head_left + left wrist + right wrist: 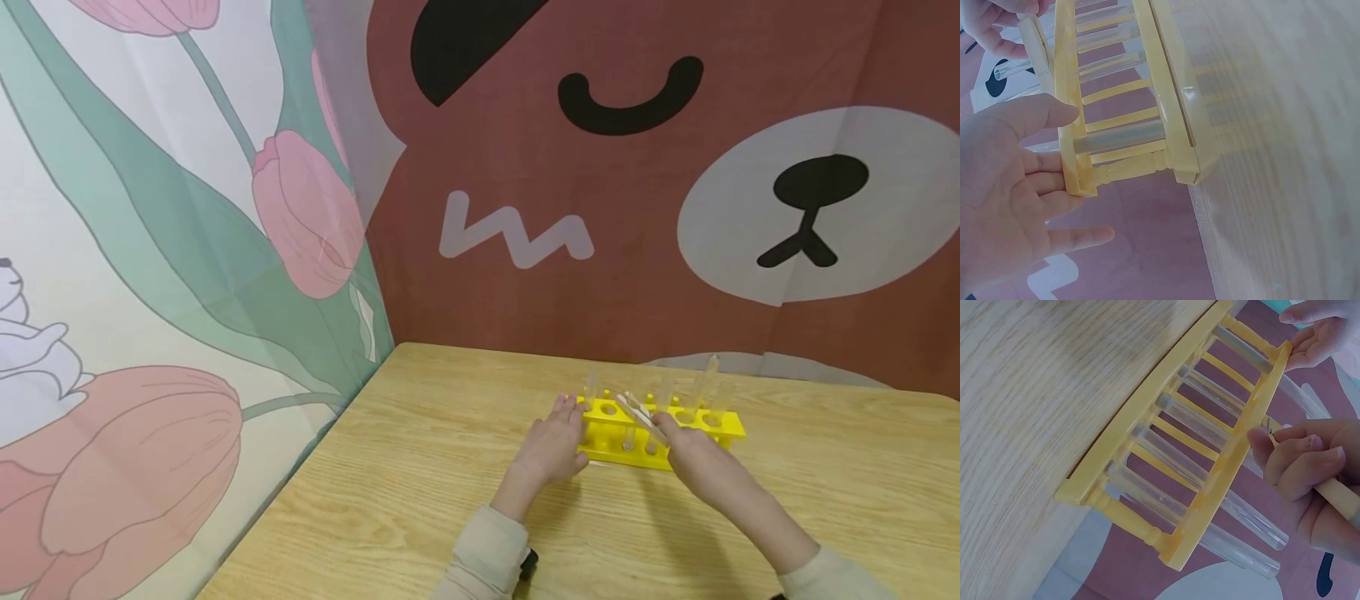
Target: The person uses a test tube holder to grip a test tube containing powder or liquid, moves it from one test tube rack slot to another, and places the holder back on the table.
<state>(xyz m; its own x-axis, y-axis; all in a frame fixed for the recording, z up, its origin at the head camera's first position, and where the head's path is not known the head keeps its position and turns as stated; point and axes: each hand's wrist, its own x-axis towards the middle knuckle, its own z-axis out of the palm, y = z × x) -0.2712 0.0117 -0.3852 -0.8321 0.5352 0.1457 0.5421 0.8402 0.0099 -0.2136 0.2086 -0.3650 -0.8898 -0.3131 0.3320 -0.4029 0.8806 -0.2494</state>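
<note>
A yellow test tube rack (731,427) stands on the table with several clear test tubes (1166,453) upright in it. At its left end my left hand (551,446) grips the upper bar, thumb on one side and fingers on the other, beside a greyish-looking tube (1122,136). My right hand (705,462) holds a wooden test tube clamp (637,411) over the middle of the rack, its tip pointing up and left. A small metal spring (1269,428) shows by the thumb. Whether the clamp's tip touches a tube, I cannot tell.
The wood-grain table (405,467) runs back to a wall hanging with a brown bear face (615,200). A tulip-patterned cloth (150,250) hangs along the table's left edge. Taller tubes (708,375) stick up at the rack's right end.
</note>
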